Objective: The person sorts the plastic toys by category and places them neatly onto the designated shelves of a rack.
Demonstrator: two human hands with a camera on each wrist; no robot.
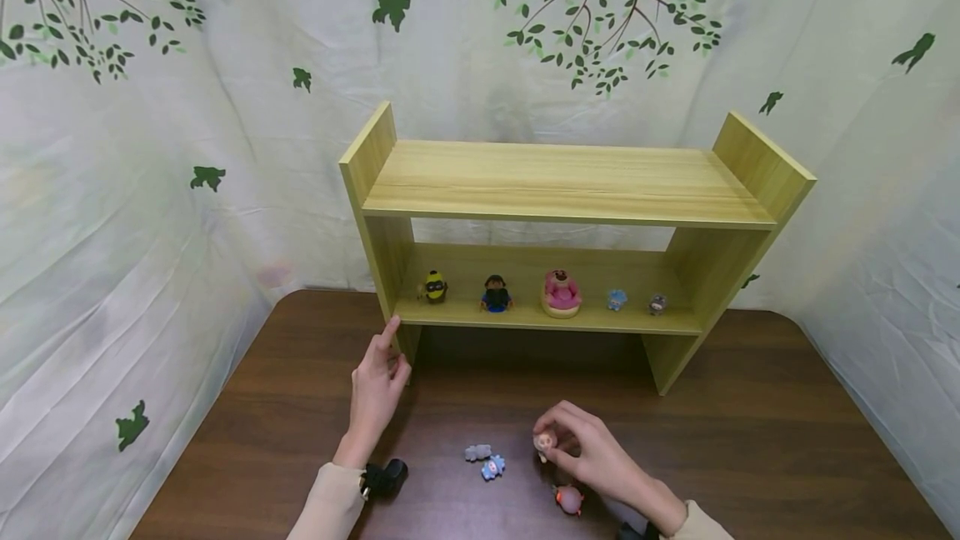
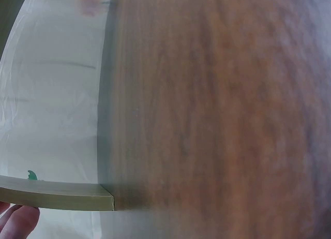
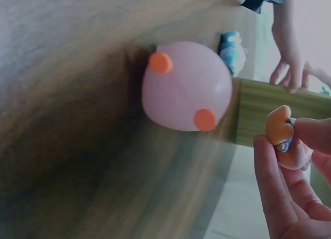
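A two-tier wooden shelf [image 1: 570,182] stands on the table. My left hand [image 1: 377,386] touches its left side panel near the middle board, index finger extended; in the left wrist view fingertips [image 2: 20,221] rest against the panel edge [image 2: 62,196]. Over the table, my right hand [image 1: 600,457] pinches a small peach-coloured figurine [image 1: 544,442] between thumb and fingers; the right wrist view shows this figurine [image 3: 289,140] with an orange part. Just below that hand lies a round pink toy [image 1: 570,499] with orange feet. Further left lie a grey figurine [image 1: 477,452] and a blue-and-white one [image 1: 492,467].
On the middle board stand a yellow figure [image 1: 435,287], a dark-haired figure in blue [image 1: 496,294], a pink bear figure [image 1: 561,294], a small blue figure [image 1: 617,299] and a small greyish one [image 1: 657,304]. A leaf-printed curtain [image 1: 262,107] hangs behind the brown table [image 1: 255,440].
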